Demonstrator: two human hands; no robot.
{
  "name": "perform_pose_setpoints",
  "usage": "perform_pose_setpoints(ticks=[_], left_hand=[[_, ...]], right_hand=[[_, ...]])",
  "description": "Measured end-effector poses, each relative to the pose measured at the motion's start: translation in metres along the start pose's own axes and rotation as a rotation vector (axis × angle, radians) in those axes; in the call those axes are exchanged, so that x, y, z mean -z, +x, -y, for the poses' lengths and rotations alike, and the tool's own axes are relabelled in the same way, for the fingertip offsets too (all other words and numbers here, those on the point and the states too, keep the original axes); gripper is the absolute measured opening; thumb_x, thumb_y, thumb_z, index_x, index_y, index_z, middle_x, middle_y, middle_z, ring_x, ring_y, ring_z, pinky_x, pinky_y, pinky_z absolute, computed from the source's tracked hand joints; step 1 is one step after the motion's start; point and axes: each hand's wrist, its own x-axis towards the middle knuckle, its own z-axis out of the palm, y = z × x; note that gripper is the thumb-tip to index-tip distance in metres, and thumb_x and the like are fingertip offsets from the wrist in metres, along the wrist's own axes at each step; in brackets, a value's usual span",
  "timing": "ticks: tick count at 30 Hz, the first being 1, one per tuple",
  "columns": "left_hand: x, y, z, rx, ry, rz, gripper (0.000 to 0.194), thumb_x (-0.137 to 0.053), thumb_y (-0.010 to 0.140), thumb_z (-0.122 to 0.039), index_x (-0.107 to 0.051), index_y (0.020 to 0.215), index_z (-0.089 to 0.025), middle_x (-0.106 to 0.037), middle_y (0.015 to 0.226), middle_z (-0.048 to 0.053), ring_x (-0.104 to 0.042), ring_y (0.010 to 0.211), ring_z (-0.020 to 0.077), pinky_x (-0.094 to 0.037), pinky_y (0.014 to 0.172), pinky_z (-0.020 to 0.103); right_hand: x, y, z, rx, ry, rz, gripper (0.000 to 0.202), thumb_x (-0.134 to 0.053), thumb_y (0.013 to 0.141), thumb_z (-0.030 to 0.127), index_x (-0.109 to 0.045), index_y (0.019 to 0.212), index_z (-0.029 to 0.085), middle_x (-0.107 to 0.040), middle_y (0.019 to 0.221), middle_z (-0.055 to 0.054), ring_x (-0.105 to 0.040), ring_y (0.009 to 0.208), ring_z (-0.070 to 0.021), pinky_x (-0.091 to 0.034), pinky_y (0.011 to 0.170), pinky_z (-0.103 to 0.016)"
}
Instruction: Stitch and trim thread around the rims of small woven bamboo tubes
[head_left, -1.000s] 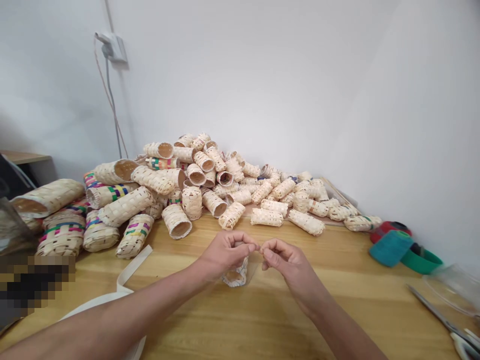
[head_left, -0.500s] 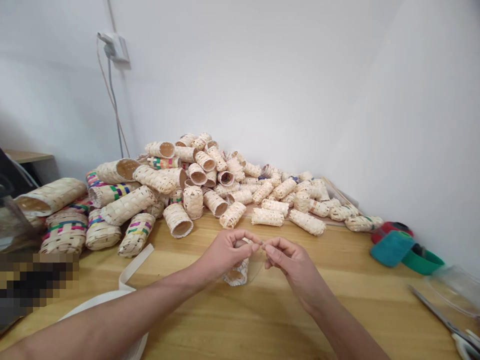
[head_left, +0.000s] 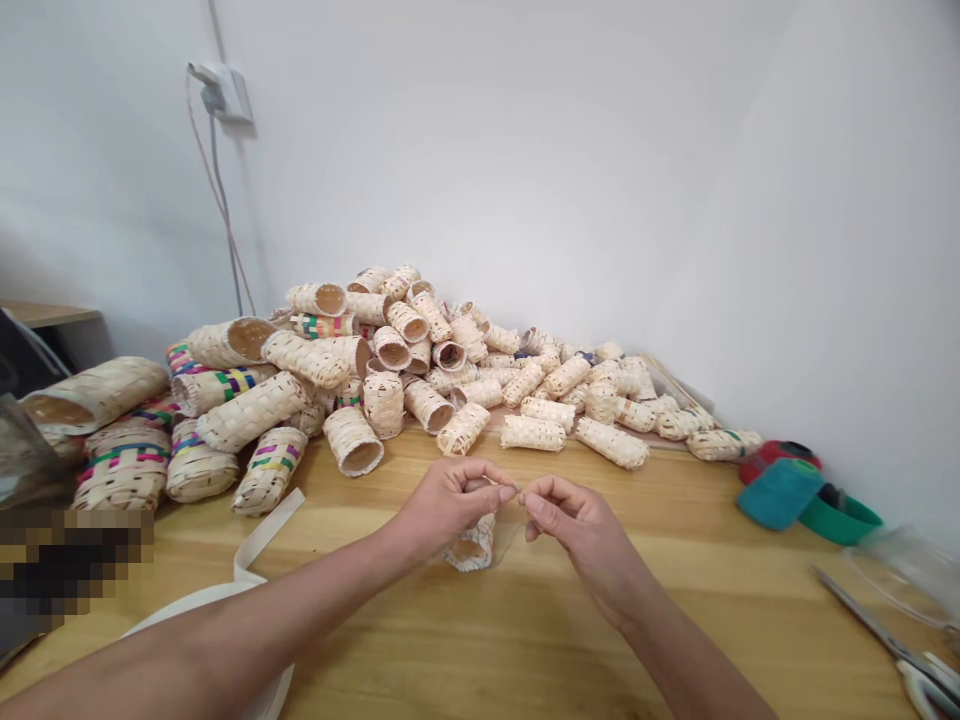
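Note:
My left hand and my right hand meet above the middle of the table, thumbs and forefingers pinched almost tip to tip. A thin pale thread hangs in a loop below my right fingertips and runs toward a small woven tube basket. My right hand is closed on this thread. Whatever my left fingertips pinch is too small to make out. The basket lies on the table under my left hand, its open end facing me and its upper part hidden behind the hand.
A big heap of woven baskets lines the back of the wooden table. On the left lies a white strap. Thread spools, one teal, a green ring and scissors lie at right.
My fingertips have drawn slightly closer together, still pinched. The whole view has shifted a little; the basket and the heap stay in place.

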Motion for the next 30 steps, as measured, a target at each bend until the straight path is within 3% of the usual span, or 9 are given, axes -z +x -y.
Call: perform_pose_setpoints(ticks=[5, 9, 15, 18, 20, 24, 27, 30], left_hand=[[-0.001, -0.001, -0.004, 0.020, 0.028, -0.017, 0.033, -0.067, 0.068, -0.045, -0.060, 0.073, -0.013, -0.032, 0.042, -0.010, -0.022, 0.038, 0.0042, -0.016, 0.039, 0.018], [-0.003, -0.003, -0.004, 0.002, 0.040, 0.024, 0.036, -0.066, 0.068, -0.048, -0.061, 0.076, -0.013, -0.030, 0.043, -0.011, -0.020, 0.039, 0.0041, -0.017, 0.040, 0.017], [-0.005, -0.006, -0.001, -0.025, 0.086, 0.106, 0.035, -0.064, 0.072, -0.048, -0.060, 0.075, -0.013, -0.027, 0.044, -0.011, -0.019, 0.040, 0.0036, -0.018, 0.039, 0.016], [-0.002, -0.007, -0.004, -0.013, 0.111, 0.115, 0.036, -0.060, 0.075, -0.049, -0.060, 0.073, -0.013, -0.036, 0.044, -0.008, -0.030, 0.038, 0.0046, -0.027, 0.040, 0.017], [0.001, -0.006, -0.009, -0.053, 0.127, 0.045, 0.037, -0.056, 0.079, -0.049, -0.060, 0.074, -0.012, -0.046, 0.048, -0.005, -0.038, 0.039, 0.0055, -0.032, 0.041, 0.018], [0.005, -0.005, -0.019, -0.169, 0.103, -0.140, 0.034, -0.055, 0.081, -0.042, -0.059, 0.100, -0.014, -0.064, 0.084, 0.004, -0.042, 0.042, 0.0038, -0.036, 0.042, 0.018], [0.003, -0.006, -0.019, -0.171, 0.046, -0.118, 0.039, -0.058, 0.080, -0.038, -0.055, 0.113, -0.018, -0.063, 0.104, 0.008, -0.040, 0.041, 0.0018, -0.035, 0.040, 0.018], [-0.001, -0.006, -0.013, -0.087, 0.015, -0.016, 0.039, -0.062, 0.077, -0.036, -0.058, 0.110, -0.016, -0.066, 0.082, 0.004, -0.040, 0.037, 0.0020, -0.033, 0.038, 0.017]], right_hand=[[0.002, 0.001, -0.002, -0.018, 0.171, 0.030, 0.030, -0.072, 0.071, 0.045, -0.062, 0.073, 0.017, -0.050, 0.063, 0.003, -0.048, 0.059, -0.0111, -0.041, 0.062, -0.026], [0.003, 0.003, -0.004, -0.027, 0.179, -0.029, 0.029, -0.073, 0.070, 0.045, -0.063, 0.075, 0.018, -0.053, 0.071, 0.001, -0.049, 0.061, -0.0113, -0.042, 0.062, -0.026], [0.003, 0.004, -0.004, 0.006, 0.177, -0.035, 0.027, -0.072, 0.072, 0.042, -0.064, 0.072, 0.016, -0.058, 0.102, -0.004, -0.048, 0.071, -0.0107, -0.042, 0.060, -0.022], [0.002, 0.003, -0.003, -0.015, 0.247, 0.030, 0.027, -0.072, 0.073, 0.042, -0.063, 0.073, 0.017, -0.061, 0.093, -0.005, -0.052, 0.076, -0.0139, -0.043, 0.057, -0.022], [0.003, 0.003, -0.002, -0.023, 0.275, 0.041, 0.028, -0.072, 0.073, 0.043, -0.062, 0.075, 0.017, -0.060, 0.079, -0.003, -0.052, 0.072, -0.0137, -0.044, 0.059, -0.023], [0.004, 0.004, -0.002, 0.003, 0.229, 0.005, 0.030, -0.070, 0.074, 0.045, -0.058, 0.074, 0.017, -0.053, 0.063, 0.002, -0.048, 0.059, -0.0104, -0.043, 0.063, -0.025], [0.004, 0.004, -0.003, 0.022, 0.120, -0.015, 0.031, -0.068, 0.075, 0.047, -0.058, 0.075, 0.018, -0.051, 0.059, 0.004, -0.048, 0.057, -0.0108, -0.041, 0.061, -0.025], [0.003, 0.003, -0.001, 0.038, 0.005, -0.027, 0.032, -0.066, 0.076, 0.049, -0.060, 0.077, 0.018, -0.052, 0.060, 0.003, -0.049, 0.057, -0.0116, -0.040, 0.059, -0.026]])
